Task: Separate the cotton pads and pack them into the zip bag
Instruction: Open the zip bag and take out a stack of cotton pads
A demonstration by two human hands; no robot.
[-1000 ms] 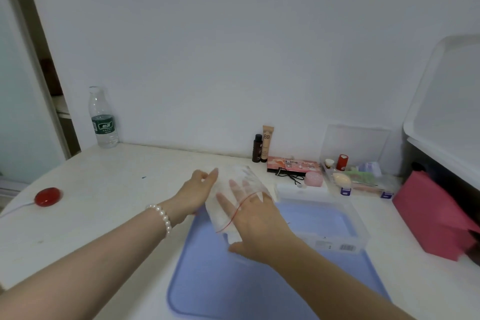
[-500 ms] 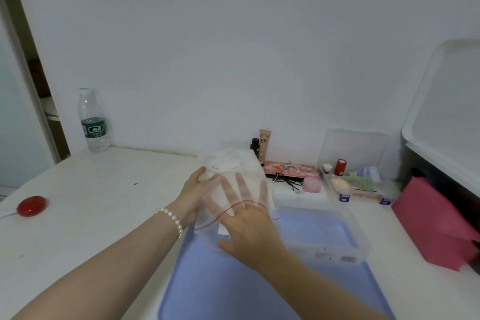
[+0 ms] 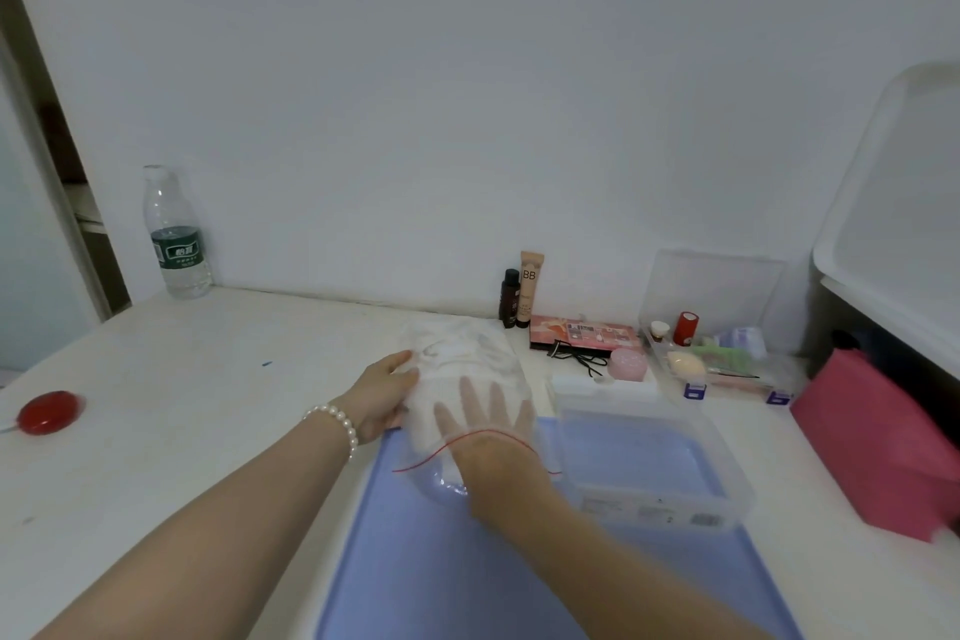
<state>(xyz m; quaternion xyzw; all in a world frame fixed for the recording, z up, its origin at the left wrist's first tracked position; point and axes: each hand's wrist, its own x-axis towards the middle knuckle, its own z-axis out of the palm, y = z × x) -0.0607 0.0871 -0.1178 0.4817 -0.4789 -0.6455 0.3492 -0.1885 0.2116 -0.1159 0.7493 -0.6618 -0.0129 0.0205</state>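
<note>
The clear zip bag (image 3: 470,353) with a red line at its mouth lies at the far edge of the blue tray (image 3: 415,566), its closed end pointing toward the wall. White cotton pads (image 3: 451,352) show through the plastic at the far end. My right hand (image 3: 491,450) is inside the bag past the red line, its fingers straight and spread. My left hand (image 3: 382,392), with a pearl bracelet on the wrist, grips the bag's left side.
A clear plastic box (image 3: 649,463) sits on the tray right of the bag. Along the wall stand a BB tube (image 3: 531,286), a dark bottle (image 3: 510,296), a palette (image 3: 587,335) and an organizer box (image 3: 722,359). A pink pouch (image 3: 878,442) lies right, a water bottle (image 3: 174,234) and red disc (image 3: 47,412) left.
My right hand has slid deeper into the bag, so the red line now crosses near the wrist. The bag has settled lower toward the table.
</note>
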